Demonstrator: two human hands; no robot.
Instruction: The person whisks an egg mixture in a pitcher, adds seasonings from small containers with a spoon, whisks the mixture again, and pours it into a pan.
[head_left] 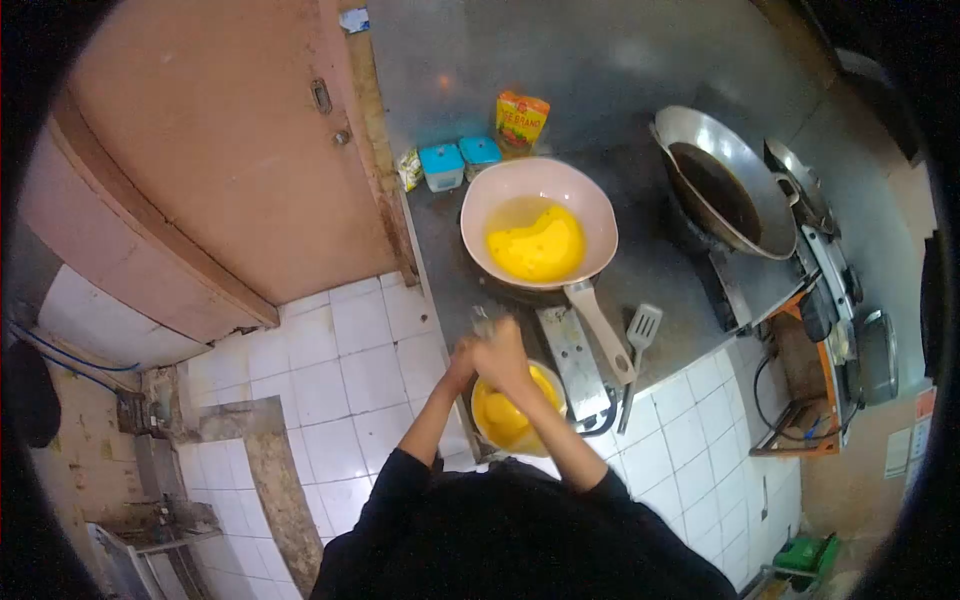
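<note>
Partly, left hand (463, 363) and right hand (502, 354) hide a bowl (474, 412) — can't tell either grip.

Black top (520, 545), one solid dark tone, broad rounded shape widening toward bottom of view, upper outline slightly uneven. Left sleeve (402, 482) and right sleeve (608, 487) same black, ending near elbows, wider than arms they cover. Left forearm (430, 422) and right forearm (553, 428) slim, bare down to wrists. Left hand (461, 364) and right hand (500, 352) bare too. Seams, weave of cloth too dark to tell.
</note>
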